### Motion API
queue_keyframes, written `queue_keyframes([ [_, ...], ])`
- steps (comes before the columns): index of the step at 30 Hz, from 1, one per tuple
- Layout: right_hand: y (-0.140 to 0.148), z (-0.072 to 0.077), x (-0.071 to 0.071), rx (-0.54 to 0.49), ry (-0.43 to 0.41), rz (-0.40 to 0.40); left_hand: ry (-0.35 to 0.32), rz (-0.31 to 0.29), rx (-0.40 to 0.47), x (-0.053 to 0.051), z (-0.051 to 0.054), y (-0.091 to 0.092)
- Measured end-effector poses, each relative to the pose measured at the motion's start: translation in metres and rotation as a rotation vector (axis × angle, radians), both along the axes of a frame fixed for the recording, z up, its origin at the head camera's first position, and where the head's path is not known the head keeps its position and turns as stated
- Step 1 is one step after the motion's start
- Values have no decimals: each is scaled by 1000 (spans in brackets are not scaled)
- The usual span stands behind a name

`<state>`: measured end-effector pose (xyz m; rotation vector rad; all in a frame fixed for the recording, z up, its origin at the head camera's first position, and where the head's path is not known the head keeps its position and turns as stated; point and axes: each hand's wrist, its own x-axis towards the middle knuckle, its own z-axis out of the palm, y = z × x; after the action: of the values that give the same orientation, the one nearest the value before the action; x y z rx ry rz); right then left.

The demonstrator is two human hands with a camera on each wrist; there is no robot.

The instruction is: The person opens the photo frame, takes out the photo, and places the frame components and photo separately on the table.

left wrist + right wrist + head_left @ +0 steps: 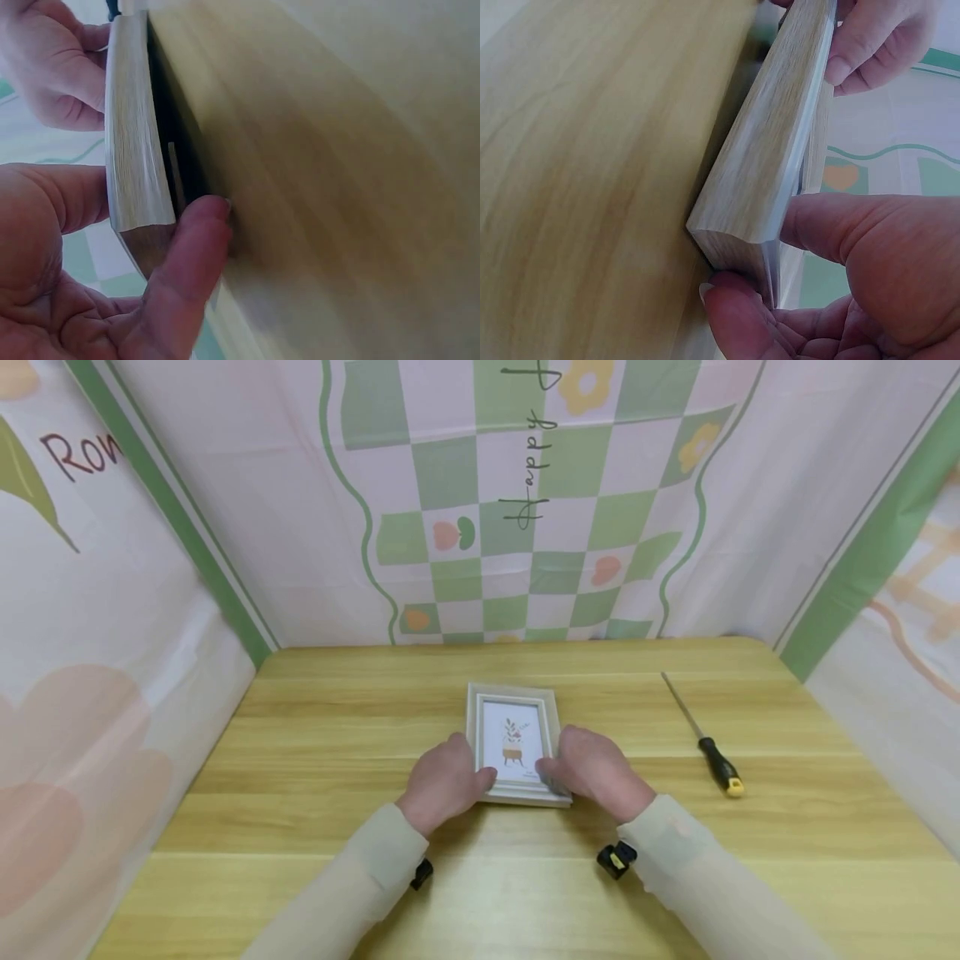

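A pale wood-grain picture frame [525, 752] with a potted-plant print faces up in the middle of the table, tilted slightly clockwise. Its left side is gripped by my left hand [447, 781], the thumb lying over the front border. Opposite it, my right hand [596, 768] holds the right side, thumb also on the front. In the left wrist view, a fingertip [206, 225] reaches under the frame's edge [135, 127], and a dark gap shows between frame and table. The right wrist view shows a finger [739, 307] below the frame's corner [742, 240].
A screwdriver [722, 766] with a black and yellow handle lies on the wooden table [315, 718] to the right, its tip pointing away. Printed cloth [300, 527] hangs behind the table and on both sides. Small black devices [617, 860] sit at the wrists.
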<state>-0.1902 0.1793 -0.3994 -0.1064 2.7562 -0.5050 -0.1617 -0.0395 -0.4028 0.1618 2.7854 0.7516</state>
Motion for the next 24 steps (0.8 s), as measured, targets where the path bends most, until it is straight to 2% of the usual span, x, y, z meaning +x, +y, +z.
queue_keyframes([
  [11, -1, -2, 0, 14, 4, -8, 57, 12, -145, -4, 0, 7],
  [24, -2, -4, 1, 19, 40, -39, 57, 40, -169, -11, -4, 11],
])
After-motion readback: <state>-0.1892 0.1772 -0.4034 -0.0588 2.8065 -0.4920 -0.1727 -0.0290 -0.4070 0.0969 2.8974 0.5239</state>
